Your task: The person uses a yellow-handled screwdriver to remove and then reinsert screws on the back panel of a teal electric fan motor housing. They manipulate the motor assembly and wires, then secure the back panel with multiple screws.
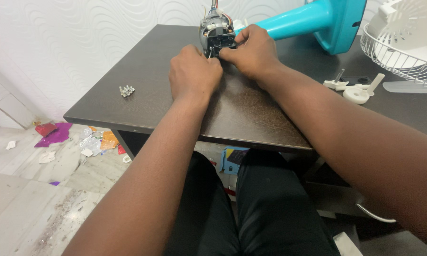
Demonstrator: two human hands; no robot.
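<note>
1. Dark brown rectangular wooden table (142, 90): fills the centre and right of the frame; all parts below rest on it.
2. Turquoise plastic fan stand (317, 21): lies on its side at the upper right, its neck pointing toward the hands.
3. White wire fan guard (403, 59): far upper right, with a white plastic fan part lying in it.
4. Left hand (194, 73): upper centre, knuckles up, fingers curled and pressed together against the lower front of the motor. Whether they pinch a small tool cannot be told.
5. Right hand (251, 50): just right of the left hand, fingers closed around the right side of the motor, steadying it.
6. Grey metal fan motor with coloured wires (215, 28): top centre, upright at the far part of the table, between both hands.
7. White plastic knob and cap pieces (355, 90): right of centre, well apart from the hands.
8. Small cluster of silver screws (126, 90): left of centre, near the left hand but not touching it.
</note>
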